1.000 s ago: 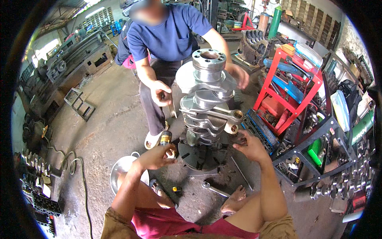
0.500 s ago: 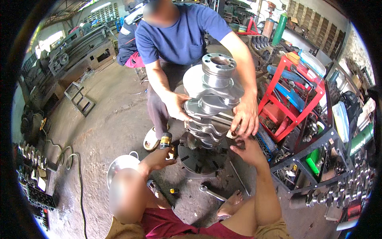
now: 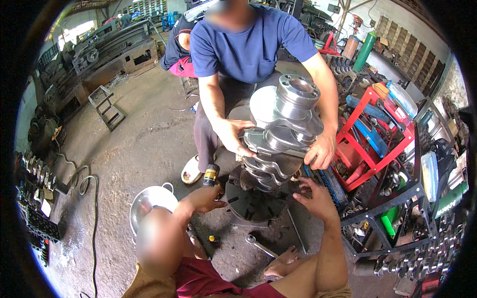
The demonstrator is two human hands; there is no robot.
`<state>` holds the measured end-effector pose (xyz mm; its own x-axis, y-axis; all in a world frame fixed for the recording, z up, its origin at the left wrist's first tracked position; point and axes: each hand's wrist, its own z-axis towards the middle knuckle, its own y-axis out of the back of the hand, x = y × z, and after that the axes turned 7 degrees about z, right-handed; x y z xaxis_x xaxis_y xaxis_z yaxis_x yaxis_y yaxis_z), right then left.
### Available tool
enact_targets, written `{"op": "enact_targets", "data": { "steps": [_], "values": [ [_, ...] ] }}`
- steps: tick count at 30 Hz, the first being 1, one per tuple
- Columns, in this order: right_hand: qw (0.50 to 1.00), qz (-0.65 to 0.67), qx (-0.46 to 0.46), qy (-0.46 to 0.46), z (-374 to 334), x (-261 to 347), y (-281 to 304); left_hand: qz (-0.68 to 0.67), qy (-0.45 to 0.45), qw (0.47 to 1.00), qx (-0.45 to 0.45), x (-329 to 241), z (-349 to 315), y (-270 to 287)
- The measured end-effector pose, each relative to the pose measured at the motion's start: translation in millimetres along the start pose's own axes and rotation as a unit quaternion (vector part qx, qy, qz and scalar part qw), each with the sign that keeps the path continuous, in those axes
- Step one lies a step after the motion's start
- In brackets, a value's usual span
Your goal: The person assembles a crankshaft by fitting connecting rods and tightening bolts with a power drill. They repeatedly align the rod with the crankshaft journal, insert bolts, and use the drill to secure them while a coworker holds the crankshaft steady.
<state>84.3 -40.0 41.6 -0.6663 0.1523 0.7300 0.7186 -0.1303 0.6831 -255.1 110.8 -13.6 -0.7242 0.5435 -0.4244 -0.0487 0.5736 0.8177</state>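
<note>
Crankshaft (image 3: 280, 131), large and grey metal, stands upright on a dark round flywheel (image 3: 253, 203) on the concrete floor (image 3: 139, 144). Left hand (image 3: 206, 197) is closed around a small black-and-yellow tool (image 3: 211, 175) just beside the flywheel. Right hand (image 3: 315, 198) is spread open, fingers near the crankshaft's lower webs; contact cannot be confirmed. A co-worker in a blue shirt (image 3: 251, 42) steadies the crankshaft with both hands. A red rack (image 3: 370, 144) stands right; a green cylinder (image 3: 365, 49) stands behind it; a steel bowl (image 3: 149, 201) lies left.
</note>
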Motion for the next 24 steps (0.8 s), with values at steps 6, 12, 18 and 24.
{"op": "enact_targets", "data": {
  "steps": [6,12,18,24],
  "values": [
    [1.0,-0.017,0.013,0.011,-3,-2,-1,-0.006,-0.033,0.999,-0.007,1,8,-4],
    [1.0,-0.016,0.022,0.015,-7,0,0,-0.012,-0.027,1.0,-0.007,-2,7,-3],
    [0.999,-0.034,0.033,0.016,-8,5,-1,-0.008,-0.013,1.0,-0.006,-5,2,0],
    [1.0,-0.003,0.028,-0.003,-16,5,-2,-0.013,-0.02,1.0,-0.019,3,-1,-9]
  ]
}}
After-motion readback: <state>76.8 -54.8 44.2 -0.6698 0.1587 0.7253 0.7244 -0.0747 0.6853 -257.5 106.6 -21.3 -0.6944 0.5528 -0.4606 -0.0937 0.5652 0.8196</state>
